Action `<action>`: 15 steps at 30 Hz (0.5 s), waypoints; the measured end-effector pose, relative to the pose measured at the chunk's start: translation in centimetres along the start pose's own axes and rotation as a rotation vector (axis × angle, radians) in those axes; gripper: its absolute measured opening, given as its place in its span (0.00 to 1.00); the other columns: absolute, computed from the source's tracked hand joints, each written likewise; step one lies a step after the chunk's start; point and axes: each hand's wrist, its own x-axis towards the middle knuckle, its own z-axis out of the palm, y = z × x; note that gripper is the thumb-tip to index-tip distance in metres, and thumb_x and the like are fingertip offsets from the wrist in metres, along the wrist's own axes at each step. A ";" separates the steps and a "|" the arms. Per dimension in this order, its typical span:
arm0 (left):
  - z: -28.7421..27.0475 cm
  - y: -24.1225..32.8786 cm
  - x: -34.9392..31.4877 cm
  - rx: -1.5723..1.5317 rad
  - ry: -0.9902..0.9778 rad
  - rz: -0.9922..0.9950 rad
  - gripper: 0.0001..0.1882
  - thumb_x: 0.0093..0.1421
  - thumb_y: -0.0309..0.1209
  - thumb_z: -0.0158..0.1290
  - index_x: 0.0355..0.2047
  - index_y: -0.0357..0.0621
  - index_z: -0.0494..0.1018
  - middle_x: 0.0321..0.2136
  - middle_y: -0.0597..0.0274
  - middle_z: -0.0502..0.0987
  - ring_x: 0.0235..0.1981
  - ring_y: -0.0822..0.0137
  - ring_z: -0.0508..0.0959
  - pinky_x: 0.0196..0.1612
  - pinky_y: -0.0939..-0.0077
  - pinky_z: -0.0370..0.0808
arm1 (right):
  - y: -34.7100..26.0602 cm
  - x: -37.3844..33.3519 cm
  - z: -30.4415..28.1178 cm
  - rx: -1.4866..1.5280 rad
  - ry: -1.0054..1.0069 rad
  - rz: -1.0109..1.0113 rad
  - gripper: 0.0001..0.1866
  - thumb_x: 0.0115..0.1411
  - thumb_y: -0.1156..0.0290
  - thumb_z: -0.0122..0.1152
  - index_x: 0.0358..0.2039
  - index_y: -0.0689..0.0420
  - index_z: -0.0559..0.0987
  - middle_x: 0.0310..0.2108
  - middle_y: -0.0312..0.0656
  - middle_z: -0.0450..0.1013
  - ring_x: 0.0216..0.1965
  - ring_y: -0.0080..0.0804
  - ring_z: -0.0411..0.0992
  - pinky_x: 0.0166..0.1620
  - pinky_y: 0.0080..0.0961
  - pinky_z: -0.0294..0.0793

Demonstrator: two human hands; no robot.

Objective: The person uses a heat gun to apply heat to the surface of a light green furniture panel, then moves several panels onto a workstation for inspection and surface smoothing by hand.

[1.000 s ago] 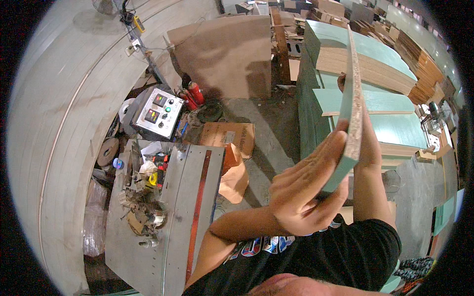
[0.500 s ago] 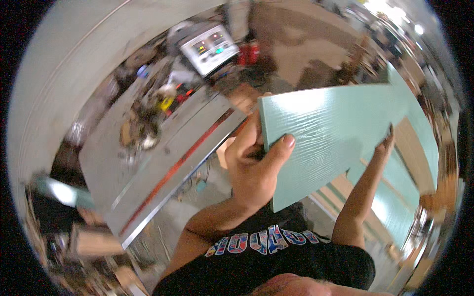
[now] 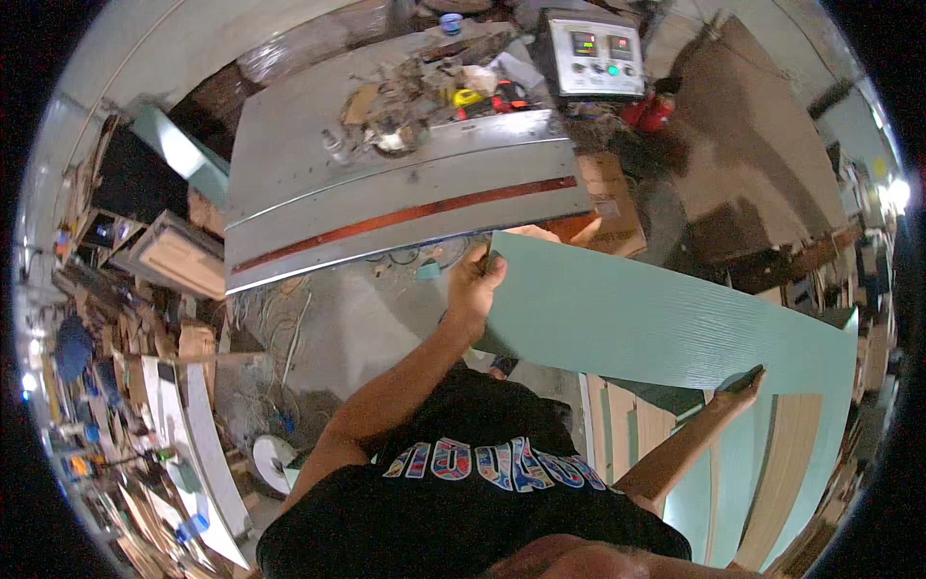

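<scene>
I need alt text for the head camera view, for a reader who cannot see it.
A person holds a large pale green panel flat in front of them, the left hand gripping its left edge and the right hand its near edge. Beyond it stands a grey metal machine table with a red strip, cluttered with tools, and a control box.

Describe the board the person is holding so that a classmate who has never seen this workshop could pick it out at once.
Start at the long grey metal machine table with its red strip. Just below its right end, the left hand and right hand grip a large pale green board. Unlike the stacked boards underneath, it is lifted.
</scene>
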 end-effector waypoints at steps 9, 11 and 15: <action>-18.7 -3.6 0.4 0.183 0.417 -0.008 0.22 0.72 0.30 0.53 0.65 0.54 0.69 0.37 0.70 0.76 0.36 0.77 0.71 0.43 0.80 0.69 | 4.7 -17.1 17.1 0.048 -0.410 0.336 0.16 0.72 0.53 0.58 0.37 0.53 0.81 0.23 0.35 0.69 0.23 0.30 0.65 0.28 0.31 0.66; -23.8 -3.5 1.5 0.120 0.487 0.049 0.17 0.73 0.29 0.51 0.61 0.52 0.70 0.37 0.71 0.75 0.35 0.76 0.69 0.42 0.79 0.69 | 9.8 -17.2 18.5 0.084 -0.515 0.450 0.15 0.73 0.56 0.56 0.40 0.55 0.82 0.29 0.39 0.74 0.29 0.35 0.71 0.32 0.35 0.72; -36.3 -3.0 3.4 0.202 0.668 0.003 0.14 0.72 0.31 0.53 0.56 0.48 0.71 0.37 0.70 0.74 0.36 0.75 0.70 0.42 0.76 0.69 | 18.6 -24.7 24.6 0.146 -0.584 0.620 0.16 0.74 0.58 0.56 0.45 0.60 0.80 0.39 0.43 0.77 0.39 0.41 0.74 0.45 0.43 0.76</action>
